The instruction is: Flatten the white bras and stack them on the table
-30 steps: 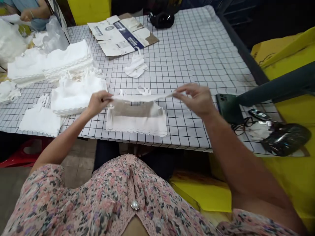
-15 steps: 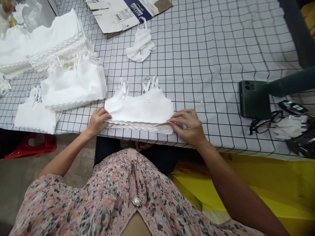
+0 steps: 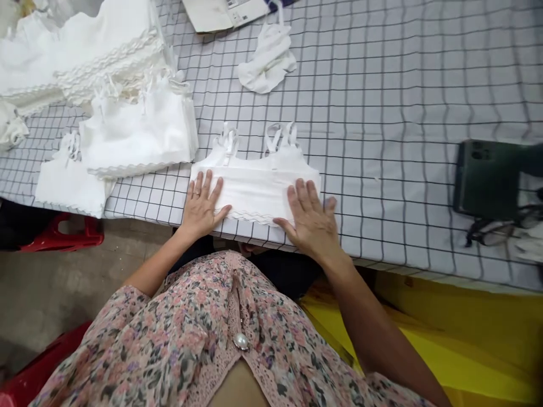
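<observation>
In front of me a white strappy bra top [image 3: 254, 178] lies flat on the checked tablecloth [image 3: 382, 186], its straps pointing away and its scalloped hem towards me. Wavy edges below it suggest more layers underneath. My left hand [image 3: 201, 206] rests on its left side with fingers spread. On its right side lies my right hand [image 3: 311, 220], also flat, with the fingers apart. A stack of similar white tops [image 3: 138, 133] sits to the left of my left hand, and a smaller white top [image 3: 70, 183] is beside that stack.
A bigger pile of white garments [image 3: 97, 42] fills the far left. One crumpled white piece [image 3: 267, 59] lies further back, near a flattened carton [image 3: 224, 14]. At the right are a dark green phone [image 3: 487, 178] and glasses [image 3: 496, 232]. Red stool [image 3: 68, 232] stands below left.
Both hands have let go of the bottom corners of the top and now lie flat on the fabric, fingers spread. The view has shifted, so things on the table sit further right.
</observation>
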Demonstrator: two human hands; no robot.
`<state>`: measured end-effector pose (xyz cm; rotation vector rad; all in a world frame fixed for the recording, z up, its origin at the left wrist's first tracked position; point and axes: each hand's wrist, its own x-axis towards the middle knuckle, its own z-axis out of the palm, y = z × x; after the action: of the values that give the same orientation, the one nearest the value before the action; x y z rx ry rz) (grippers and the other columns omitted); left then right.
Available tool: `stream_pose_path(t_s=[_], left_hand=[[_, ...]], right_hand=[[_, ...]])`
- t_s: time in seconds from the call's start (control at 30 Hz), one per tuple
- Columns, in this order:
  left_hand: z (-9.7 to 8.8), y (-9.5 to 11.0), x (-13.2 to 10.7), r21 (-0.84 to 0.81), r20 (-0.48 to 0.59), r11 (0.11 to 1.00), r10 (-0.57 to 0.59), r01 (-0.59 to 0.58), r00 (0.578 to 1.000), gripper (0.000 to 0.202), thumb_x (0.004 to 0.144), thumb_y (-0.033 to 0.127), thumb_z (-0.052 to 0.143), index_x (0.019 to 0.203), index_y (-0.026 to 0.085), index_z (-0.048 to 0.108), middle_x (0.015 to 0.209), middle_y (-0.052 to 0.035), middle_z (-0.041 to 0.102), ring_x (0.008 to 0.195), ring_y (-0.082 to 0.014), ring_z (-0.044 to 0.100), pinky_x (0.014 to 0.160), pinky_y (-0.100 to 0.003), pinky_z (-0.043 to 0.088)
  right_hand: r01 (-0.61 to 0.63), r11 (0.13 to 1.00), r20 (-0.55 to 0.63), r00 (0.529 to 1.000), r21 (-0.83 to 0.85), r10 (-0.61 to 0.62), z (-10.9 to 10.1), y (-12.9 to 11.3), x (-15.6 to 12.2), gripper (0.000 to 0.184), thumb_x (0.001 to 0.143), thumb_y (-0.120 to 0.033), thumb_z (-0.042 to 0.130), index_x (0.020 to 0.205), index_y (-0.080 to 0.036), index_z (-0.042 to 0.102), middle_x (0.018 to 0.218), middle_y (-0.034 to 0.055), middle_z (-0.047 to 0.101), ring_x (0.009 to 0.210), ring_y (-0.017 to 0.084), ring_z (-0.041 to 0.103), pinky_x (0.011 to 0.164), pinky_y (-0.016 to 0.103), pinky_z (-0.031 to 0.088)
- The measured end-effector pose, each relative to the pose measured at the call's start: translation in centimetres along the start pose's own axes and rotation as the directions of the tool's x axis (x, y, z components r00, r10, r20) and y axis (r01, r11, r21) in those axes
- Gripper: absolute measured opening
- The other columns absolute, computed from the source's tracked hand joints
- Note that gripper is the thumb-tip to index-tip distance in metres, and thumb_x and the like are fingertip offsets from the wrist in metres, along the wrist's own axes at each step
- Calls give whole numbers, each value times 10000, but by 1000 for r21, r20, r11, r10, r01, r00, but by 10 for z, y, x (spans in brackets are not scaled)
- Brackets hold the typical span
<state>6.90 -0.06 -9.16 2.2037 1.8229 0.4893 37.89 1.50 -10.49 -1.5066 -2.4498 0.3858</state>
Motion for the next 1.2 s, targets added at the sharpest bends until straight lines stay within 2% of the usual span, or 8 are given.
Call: stream_pose_path(t_s=[0.17, 0.27, 0.37, 0.5, 0.73, 0.9, 1.03, 1.2], left_hand=[[1, -5, -30, -15, -31, 1000, 19, -20, 999, 655, 1098, 595, 519, 1664, 267, 532, 1827, -149, 365, 1762, -307, 190, 1439, -613, 109], [-25, -35, -60, -31, -286, 990, -143, 140, 947, 480, 1133, 462, 473, 1539, 279, 650, 1734, -143, 525, 1729, -276, 311, 1424, -608, 193], [-74, -85, -104, -130, -573, 880, -443, 458, 689, 416, 1083, 374, 574, 1463, 246, 684, 1656, -164, 593, 1655, -306, 440, 1374, -596, 325], [-137, -153, -148, -242, -612, 644, -682, 726, 401, 415, 944, 250, 720, 1353, 179, 717, 1499, -191, 655, 1463, -321, 603, 1287, -505, 442], [-146, -169, -137, 193, -349, 693, -613, 695, 709, 466, 918, 366, 795, 1319, 142, 719, 1421, -230, 668, 1365, -425, 587, 1183, -548, 465], [-145, -181, -106, 271, -267, 670, -638, 691, 722, 270, 933, 137, 646, 1175, 82, 752, 1330, -281, 692, 1323, -434, 618, 1059, -502, 528], [-167, -208, -105, 200, -251, 681, -659, 705, 709, 218, 935, 113, 601, 1057, 120, 781, 1225, -236, 746, 1159, -386, 703, 978, -476, 560], [-168, -203, -131, 57, -315, 729, -635, 682, 706, 124, 933, 210, 640, 888, 204, 755, 1002, -112, 763, 988, -297, 712, 945, -417, 570]], right_hand=[[53, 997, -183, 982, 62, -41, 3, 15, -22, 895, 1065, -630, 418, 1821, -401, -2, 1796, 210, 353, 1598, 574, 399, 1081, 1008, 286], [70, 986, -359, 933, 149, -12, 11, 27, -21, 893, 915, -653, 545, 1712, -676, 141, 1769, 73, 437, 1541, 594, 442, 1021, 994, 296], [73, 975, -417, 909, 212, 23, 16, 37, -23, 853, 807, -647, 597, 1584, -813, 285, 1725, -25, 497, 1548, 598, 419, 1095, 960, 267], [105, 974, -441, 897, 200, -6, 17, 44, -25, 840, 779, -617, 654, 1543, -815, 366, 1644, 58, 589, 1520, 630, 436, 1072, 955, 293], [421, 901, -528, 791, 103, -309, 5, -37, -9, 823, 965, -360, 706, 1706, -569, 418, 1369, 173, 766, 1189, 544, 747, 890, 822, 610], [542, 675, -362, 840, 500, -406, 14, -160, 30, 551, 1064, -343, 671, 1611, -390, 622, 1276, 127, 798, 1156, 368, 777, 983, 595, 667], [14, 395, 118, 944, 918, -307, 35, -242, 81, 440, 1048, -577, 691, 1321, -246, 790, 1247, 135, 815, 1171, 325, 784, 1075, 541, 634], [-613, 69, 603, 741, 787, -294, 72, -338, 150, 461, 907, -589, 882, 1062, -171, 765, 1134, 157, 826, 1059, 267, 808, 844, 327, 667]])
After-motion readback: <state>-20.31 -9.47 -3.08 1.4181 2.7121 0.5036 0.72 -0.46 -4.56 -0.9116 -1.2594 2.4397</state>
